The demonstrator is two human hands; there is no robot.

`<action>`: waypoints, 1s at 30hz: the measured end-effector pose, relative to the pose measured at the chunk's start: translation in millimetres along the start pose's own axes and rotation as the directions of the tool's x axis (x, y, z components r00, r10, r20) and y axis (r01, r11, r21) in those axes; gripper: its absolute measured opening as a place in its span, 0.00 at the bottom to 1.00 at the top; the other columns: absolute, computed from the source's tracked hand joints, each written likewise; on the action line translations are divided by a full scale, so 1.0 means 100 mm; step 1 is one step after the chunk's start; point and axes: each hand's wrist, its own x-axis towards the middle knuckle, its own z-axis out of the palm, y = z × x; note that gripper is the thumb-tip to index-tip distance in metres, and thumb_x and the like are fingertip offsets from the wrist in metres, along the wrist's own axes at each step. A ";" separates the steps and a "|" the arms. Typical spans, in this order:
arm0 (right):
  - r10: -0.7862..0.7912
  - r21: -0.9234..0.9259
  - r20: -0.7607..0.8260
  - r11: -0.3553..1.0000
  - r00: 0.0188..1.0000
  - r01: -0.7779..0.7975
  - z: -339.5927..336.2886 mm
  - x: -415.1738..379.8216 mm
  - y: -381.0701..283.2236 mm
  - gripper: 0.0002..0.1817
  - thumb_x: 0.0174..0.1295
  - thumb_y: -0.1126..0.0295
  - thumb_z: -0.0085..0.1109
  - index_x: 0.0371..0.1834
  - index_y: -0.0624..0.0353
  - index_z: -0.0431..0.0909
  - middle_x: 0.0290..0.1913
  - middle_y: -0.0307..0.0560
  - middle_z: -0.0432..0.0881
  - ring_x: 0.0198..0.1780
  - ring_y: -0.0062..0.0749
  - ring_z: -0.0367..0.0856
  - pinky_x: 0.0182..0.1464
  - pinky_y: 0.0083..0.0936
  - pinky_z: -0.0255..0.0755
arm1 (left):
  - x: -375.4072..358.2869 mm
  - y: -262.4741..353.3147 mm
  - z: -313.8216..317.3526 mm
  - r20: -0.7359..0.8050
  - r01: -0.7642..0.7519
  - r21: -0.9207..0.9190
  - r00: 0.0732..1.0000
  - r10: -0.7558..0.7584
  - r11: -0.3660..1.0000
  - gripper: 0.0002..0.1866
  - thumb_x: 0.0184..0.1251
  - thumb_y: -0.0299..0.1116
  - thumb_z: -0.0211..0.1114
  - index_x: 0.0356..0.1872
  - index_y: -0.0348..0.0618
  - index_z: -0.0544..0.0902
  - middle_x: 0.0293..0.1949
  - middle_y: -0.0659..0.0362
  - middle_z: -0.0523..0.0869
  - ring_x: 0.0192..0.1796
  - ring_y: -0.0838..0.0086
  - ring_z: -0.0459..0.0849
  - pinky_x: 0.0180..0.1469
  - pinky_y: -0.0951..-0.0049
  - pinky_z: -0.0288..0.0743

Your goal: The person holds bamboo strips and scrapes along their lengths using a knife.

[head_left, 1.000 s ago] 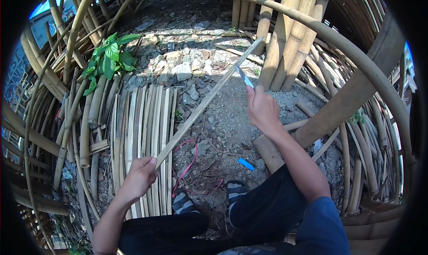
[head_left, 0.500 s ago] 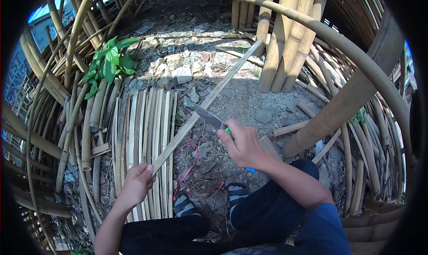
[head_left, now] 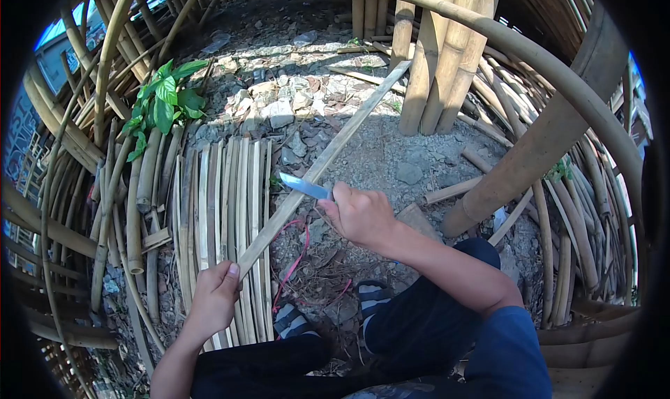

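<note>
A long flat bamboo strip [head_left: 342, 139] slants from lower left up to the right, its far end near the upright poles. My left hand [head_left: 215, 298] is closed round its near end. In my right hand [head_left: 359, 214] is a knife [head_left: 304, 186], its handle hidden by the fingers. The blade points left and lies across the middle of the strip; whether it touches cannot be told. Below the strip, to the left, several split bamboo strips [head_left: 230, 217] lie side by side on the ground.
Thick bamboo poles [head_left: 447, 57] stand at the upper right, and a large leaning pole [head_left: 530, 162] is at the right. Bamboo stacks [head_left: 579, 211] line both sides. A leafy plant [head_left: 164, 99] grows at the left. Pink string [head_left: 296, 259] lies by the feet.
The knife and my right hand have moved a little left and down along the strip, and the blade has turned flatter and catches light. My left hand keeps its hold.
</note>
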 end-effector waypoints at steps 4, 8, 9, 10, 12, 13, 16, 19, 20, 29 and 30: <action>0.111 -0.138 0.009 0.984 0.994 -0.109 -0.10 0.13 0.38 0.20 0.73 0.55 0.52 0.31 0.62 0.71 0.17 0.55 0.80 0.18 0.52 0.81 0.19 0.46 0.74 | 0.00 -0.06 -0.06 0.007 0.029 -0.059 1.000 -0.029 0.998 0.22 0.80 0.38 0.49 0.25 0.33 0.74 0.16 0.62 0.71 0.18 0.80 0.68 0.22 0.72 0.61; 0.292 -0.146 -0.032 0.945 0.956 -0.294 -0.22 0.25 0.72 0.22 0.74 0.53 0.48 0.33 0.63 0.72 0.18 0.57 0.80 0.21 0.57 0.82 0.24 0.50 0.75 | 0.00 -0.05 -0.05 0.013 0.051 -0.045 0.999 -0.051 0.998 0.22 0.80 0.38 0.49 0.25 0.33 0.74 0.16 0.62 0.70 0.18 0.80 0.67 0.22 0.73 0.60; 0.297 -0.174 -0.031 0.939 0.955 -0.297 -0.22 0.26 0.72 0.22 0.75 0.53 0.47 0.33 0.63 0.72 0.19 0.57 0.81 0.22 0.57 0.83 0.25 0.51 0.76 | 0.01 -0.06 -0.05 0.014 0.055 -0.041 0.998 -0.055 0.998 0.22 0.80 0.38 0.49 0.25 0.33 0.74 0.16 0.63 0.70 0.18 0.81 0.67 0.22 0.73 0.60; 0.296 -0.205 -0.032 0.933 0.955 -0.296 -0.24 0.28 0.72 0.23 0.75 0.53 0.46 0.33 0.64 0.72 0.19 0.57 0.81 0.23 0.58 0.83 0.26 0.52 0.76 | 0.03 -0.05 -0.03 0.012 0.055 -0.041 0.998 -0.055 0.998 0.22 0.80 0.39 0.49 0.25 0.34 0.74 0.16 0.63 0.70 0.18 0.81 0.66 0.22 0.73 0.60; 0.321 -0.182 -0.028 0.930 0.947 -0.320 -0.22 0.25 0.63 0.22 0.75 0.53 0.46 0.33 0.63 0.72 0.19 0.57 0.81 0.23 0.58 0.83 0.25 0.51 0.76 | 0.03 -0.01 -0.01 0.024 0.079 -0.059 0.997 -0.077 0.995 0.22 0.80 0.39 0.49 0.25 0.34 0.74 0.17 0.63 0.70 0.18 0.81 0.67 0.22 0.73 0.60; 0.341 -0.153 -0.024 0.928 0.940 -0.340 -0.21 0.24 0.57 0.22 0.75 0.53 0.46 0.32 0.63 0.72 0.19 0.56 0.81 0.22 0.57 0.82 0.24 0.50 0.75 | 0.03 0.01 -0.01 0.030 0.103 -0.076 0.994 -0.101 0.992 0.22 0.80 0.39 0.49 0.26 0.34 0.74 0.17 0.63 0.70 0.18 0.81 0.67 0.22 0.74 0.60; 0.154 -0.049 0.055 0.987 0.987 -0.152 -0.17 0.13 0.31 0.20 0.75 0.56 0.47 0.33 0.63 0.71 0.19 0.59 0.79 0.22 0.60 0.80 0.24 0.51 0.73 | 0.02 0.01 -0.02 0.058 0.103 -0.109 0.994 -0.097 0.989 0.21 0.80 0.38 0.49 0.25 0.35 0.73 0.17 0.64 0.70 0.19 0.82 0.66 0.22 0.75 0.59; 0.068 -0.135 -0.093 0.988 0.993 -0.080 -0.22 0.19 0.56 0.19 0.75 0.56 0.49 0.32 0.61 0.71 0.17 0.56 0.78 0.18 0.56 0.79 0.21 0.47 0.72 | -0.04 0.00 -0.03 0.070 0.066 -0.176 0.996 -0.054 0.982 0.21 0.80 0.38 0.49 0.24 0.37 0.72 0.17 0.65 0.68 0.18 0.82 0.64 0.22 0.76 0.58; 0.186 -0.138 -0.129 0.969 0.974 -0.204 -0.25 0.25 0.73 0.18 0.74 0.56 0.49 0.31 0.59 0.70 0.16 0.54 0.76 0.17 0.53 0.79 0.19 0.44 0.71 | -0.06 0.02 -0.03 0.079 0.059 -0.172 0.996 -0.046 0.983 0.21 0.80 0.38 0.49 0.24 0.37 0.72 0.17 0.65 0.68 0.18 0.82 0.64 0.22 0.76 0.58; 0.579 -0.094 -0.151 0.799 0.801 -0.594 -0.44 0.54 1.46 0.27 0.76 0.50 0.41 0.34 0.66 0.76 0.24 0.64 0.82 0.30 0.64 0.84 0.34 0.56 0.76 | -0.09 -0.02 -0.06 -0.004 -0.006 -0.004 1.000 0.006 1.000 0.21 0.79 0.37 0.49 0.23 0.35 0.71 0.15 0.63 0.68 0.17 0.81 0.64 0.21 0.73 0.58; 0.574 -0.079 -0.150 0.805 0.805 -0.588 -0.47 0.50 1.49 0.27 0.76 0.50 0.41 0.34 0.66 0.76 0.24 0.64 0.82 0.30 0.64 0.84 0.34 0.56 0.76 | -0.14 -0.07 -0.07 -0.010 0.021 0.018 1.000 -0.021 1.000 0.21 0.79 0.37 0.49 0.23 0.35 0.72 0.15 0.62 0.68 0.17 0.80 0.64 0.21 0.72 0.58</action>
